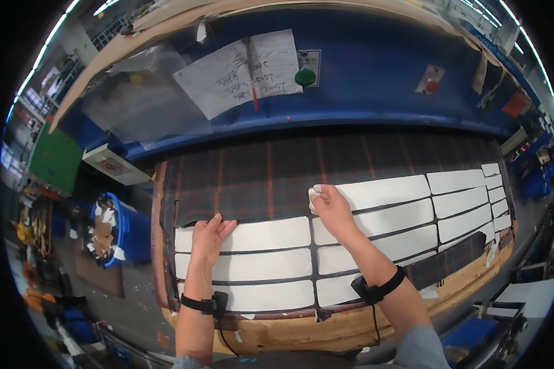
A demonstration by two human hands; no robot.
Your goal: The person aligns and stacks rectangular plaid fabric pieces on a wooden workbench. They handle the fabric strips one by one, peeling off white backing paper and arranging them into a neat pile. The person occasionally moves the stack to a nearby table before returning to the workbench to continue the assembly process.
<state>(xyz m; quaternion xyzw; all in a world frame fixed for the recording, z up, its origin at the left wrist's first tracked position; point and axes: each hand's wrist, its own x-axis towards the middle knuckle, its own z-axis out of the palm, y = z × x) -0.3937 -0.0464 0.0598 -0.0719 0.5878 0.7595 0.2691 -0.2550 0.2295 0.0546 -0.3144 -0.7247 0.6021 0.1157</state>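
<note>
Rows of white rectangular pieces (261, 264) lie side by side on a dark plaid sheet (246, 172), with narrow dark gaps between them. My left hand (210, 235) rests at the upper edge of the left top piece, its fingers apart and holding nothing I can see. Near the top left corner of another white piece (381, 186), my right hand (333, 212) is closed in a pinch. White shows at its fingertips; whether that is a finger covering or something held, I cannot tell. Each wrist wears a black strap with a small box and cable.
A blue machine beam (363, 74) spans the far side, with a green button (305, 76), a red button (433, 87) and handwritten paper (228, 80). A blue bin (129, 230) full of scraps stands left. A dark plaid strip (449, 258) lies near the wooden front edge (351, 320).
</note>
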